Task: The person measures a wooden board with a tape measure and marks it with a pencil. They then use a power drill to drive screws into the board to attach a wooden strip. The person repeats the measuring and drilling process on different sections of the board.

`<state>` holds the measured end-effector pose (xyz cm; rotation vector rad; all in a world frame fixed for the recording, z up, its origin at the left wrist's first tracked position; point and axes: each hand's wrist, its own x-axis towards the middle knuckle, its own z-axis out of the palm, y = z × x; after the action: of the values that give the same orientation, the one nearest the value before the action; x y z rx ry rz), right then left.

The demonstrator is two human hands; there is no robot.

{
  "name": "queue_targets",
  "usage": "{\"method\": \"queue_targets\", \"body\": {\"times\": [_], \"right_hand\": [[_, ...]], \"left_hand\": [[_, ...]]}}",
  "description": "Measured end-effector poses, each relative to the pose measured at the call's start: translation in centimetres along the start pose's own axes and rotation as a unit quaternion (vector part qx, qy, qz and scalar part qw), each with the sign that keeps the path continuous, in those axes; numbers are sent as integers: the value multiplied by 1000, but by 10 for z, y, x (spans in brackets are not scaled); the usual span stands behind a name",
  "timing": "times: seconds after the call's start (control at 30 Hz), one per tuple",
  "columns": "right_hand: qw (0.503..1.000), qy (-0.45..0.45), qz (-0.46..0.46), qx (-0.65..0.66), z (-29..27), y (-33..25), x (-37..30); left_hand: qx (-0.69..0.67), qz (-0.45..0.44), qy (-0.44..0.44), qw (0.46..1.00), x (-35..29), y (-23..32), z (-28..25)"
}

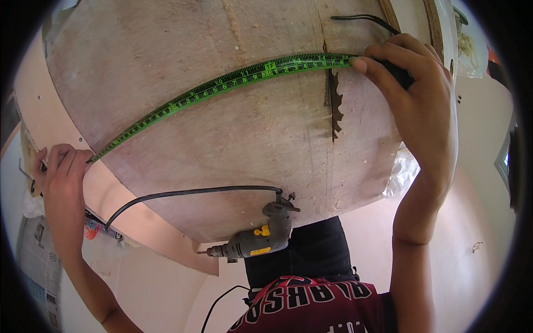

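A green and black tape measure [222,84] stretches in a bowed line across the wooden work surface [233,144]. Its far left end meets the pinched fingers of my left hand [64,175], over the pale board at the surface's left edge. At the upper right my right hand [422,89] grips the dark tape case, mostly hidden behind the fingers, with the thumb near the blade where it comes out. Just left of my right hand, a toothed saw blade [336,105] pokes up through a slit in the surface, below the tape.
A grey corded drill [261,233] with yellow switches lies at the near edge, its black cable [189,193] curving left. A pale board [139,202] runs along the left edge. Clear plastic [403,173] hangs at the right edge. Newspaper [36,261] lies at lower left.
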<state>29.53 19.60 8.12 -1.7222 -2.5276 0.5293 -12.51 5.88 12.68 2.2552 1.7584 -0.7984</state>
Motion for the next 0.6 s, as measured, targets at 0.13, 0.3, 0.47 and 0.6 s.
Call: {"method": "queue_targets", "body": {"times": [0.13, 0.3, 0.47, 0.6], "right_hand": [[1000, -12, -6, 19, 1, 0, -1], [999, -23, 3, 29, -2, -8, 0], [998, -39, 17, 53, -3, -4, 0], [999, -33, 8, 33, -4, -3, 0]], "left_hand": [[12, -8, -7, 1000, 2, 4, -6], [4, -10, -17, 1000, 1, 3, -7], [0, -4, -4, 1000, 0, 2, -6], [-9, -11, -15, 1000, 1, 3, -8]]}}
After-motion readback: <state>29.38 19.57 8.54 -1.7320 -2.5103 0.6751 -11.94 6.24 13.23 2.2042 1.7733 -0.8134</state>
